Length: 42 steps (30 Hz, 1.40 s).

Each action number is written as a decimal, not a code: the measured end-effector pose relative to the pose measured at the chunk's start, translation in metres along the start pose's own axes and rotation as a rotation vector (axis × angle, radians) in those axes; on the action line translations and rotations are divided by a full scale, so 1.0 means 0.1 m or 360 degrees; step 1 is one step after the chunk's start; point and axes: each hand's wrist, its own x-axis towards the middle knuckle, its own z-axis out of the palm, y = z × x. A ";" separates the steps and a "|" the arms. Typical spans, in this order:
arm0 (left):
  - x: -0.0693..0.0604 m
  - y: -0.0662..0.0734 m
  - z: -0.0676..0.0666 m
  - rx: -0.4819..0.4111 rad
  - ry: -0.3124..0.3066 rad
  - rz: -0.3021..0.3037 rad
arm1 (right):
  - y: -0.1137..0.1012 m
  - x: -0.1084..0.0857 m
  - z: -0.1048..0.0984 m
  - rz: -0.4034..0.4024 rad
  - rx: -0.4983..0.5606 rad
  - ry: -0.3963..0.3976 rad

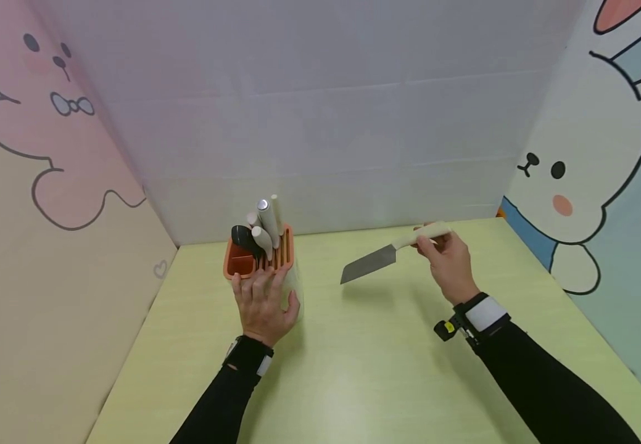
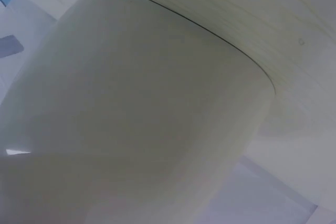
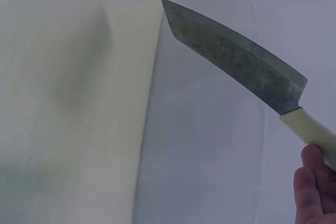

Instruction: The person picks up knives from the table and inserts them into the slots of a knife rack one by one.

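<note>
A cleaver-like kitchen knife [image 1: 369,264] with a cream handle is held in the air by my right hand [image 1: 453,268]. Its fingers and thumb pinch the handle, and the blade points left, tip low. In the right wrist view the broad grey blade of the knife [image 3: 236,59] shows whole, with fingertips [image 3: 313,157] at the handle. My left hand [image 1: 264,306] rests against the near side of a knife block [image 1: 297,283], fingers extended up to its orange rim and thumb spread to the right. The block's smooth pale wall [image 2: 142,87] fills the left wrist view.
Black-handled scissors [image 1: 244,238] and several pale- or silver-handled tools, among them a silver handle [image 1: 267,219], stand in the block. Below lies a light wood-grain table [image 1: 353,370]. A pale wall [image 1: 331,142] rises behind it, with printed panels at both sides.
</note>
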 end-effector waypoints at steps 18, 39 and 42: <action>0.00 0.01 -0.01 -0.0020 -0.0072 -0.0013 | -1.54 0.22 0.57 -0.0684 -0.0384 -0.0239; -0.02 0.01 -0.03 -0.0008 -0.0088 -0.0029 | -1.75 0.45 1.11 -0.1107 -0.0246 -0.0293; -0.02 0.01 -0.03 -0.0006 -0.0084 -0.0026 | -1.74 0.45 1.14 -0.1150 -0.0291 -0.0303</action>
